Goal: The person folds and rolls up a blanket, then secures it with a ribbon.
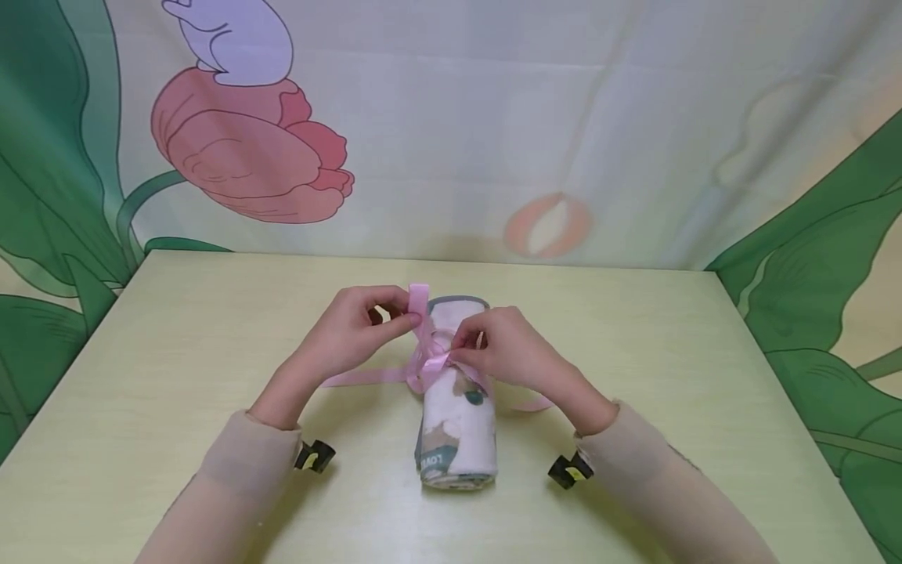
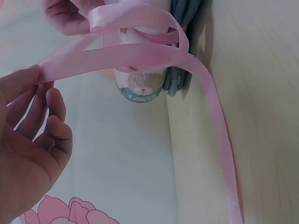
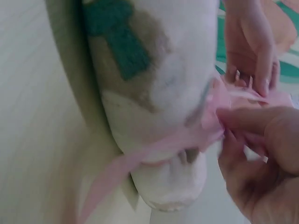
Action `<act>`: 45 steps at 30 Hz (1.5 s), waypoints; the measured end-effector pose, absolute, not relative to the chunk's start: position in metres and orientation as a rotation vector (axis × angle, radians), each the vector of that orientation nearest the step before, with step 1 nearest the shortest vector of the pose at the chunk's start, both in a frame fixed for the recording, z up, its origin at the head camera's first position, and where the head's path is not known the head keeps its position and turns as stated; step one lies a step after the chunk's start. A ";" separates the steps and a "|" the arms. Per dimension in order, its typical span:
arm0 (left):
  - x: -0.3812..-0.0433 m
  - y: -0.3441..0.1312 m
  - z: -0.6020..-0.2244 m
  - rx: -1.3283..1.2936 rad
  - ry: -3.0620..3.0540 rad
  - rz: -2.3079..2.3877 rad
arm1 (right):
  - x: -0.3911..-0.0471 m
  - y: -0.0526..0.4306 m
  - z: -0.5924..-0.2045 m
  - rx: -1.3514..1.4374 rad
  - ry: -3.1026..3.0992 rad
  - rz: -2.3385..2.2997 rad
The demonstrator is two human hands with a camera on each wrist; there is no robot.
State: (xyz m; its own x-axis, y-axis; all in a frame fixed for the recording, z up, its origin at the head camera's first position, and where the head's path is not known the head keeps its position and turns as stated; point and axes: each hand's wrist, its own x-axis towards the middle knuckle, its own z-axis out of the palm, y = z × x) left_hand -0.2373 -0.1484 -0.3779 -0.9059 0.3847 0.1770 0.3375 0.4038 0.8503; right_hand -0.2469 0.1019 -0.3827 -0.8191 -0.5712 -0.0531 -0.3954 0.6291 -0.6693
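A rolled towel [image 1: 461,439], white with brown and teal print, lies lengthwise on the table. Pink ribbon [image 1: 435,363] wraps its middle and forms loops on top. My left hand [image 1: 359,329] pinches a raised loop of the ribbon between thumb and finger, left of the towel's far half; in the left wrist view the ribbon [image 2: 93,60] stretches from those fingertips to the roll. Over the towel, my right hand [image 1: 510,348] pinches the ribbon close to the crossing. The right wrist view shows its thumb and finger on the ribbon [image 3: 212,109], beside the roll.
One ribbon tail [image 1: 362,377] runs left over the pale wooden table [image 1: 169,439], another tail [image 1: 533,404] lies to the right. Small black devices are strapped at both sleeve cuffs. Behind the table hangs a curtain [image 1: 437,157] printed with flowers and leaves.
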 end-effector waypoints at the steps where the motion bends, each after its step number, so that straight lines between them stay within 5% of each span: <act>1: -0.237 -0.148 -0.378 0.668 2.592 1.553 | -0.246 0.100 -0.383 -0.793 2.652 -0.925; 45: -0.234 -0.146 -0.377 0.745 2.558 1.534 | -0.267 0.095 -0.402 -0.779 2.800 -0.865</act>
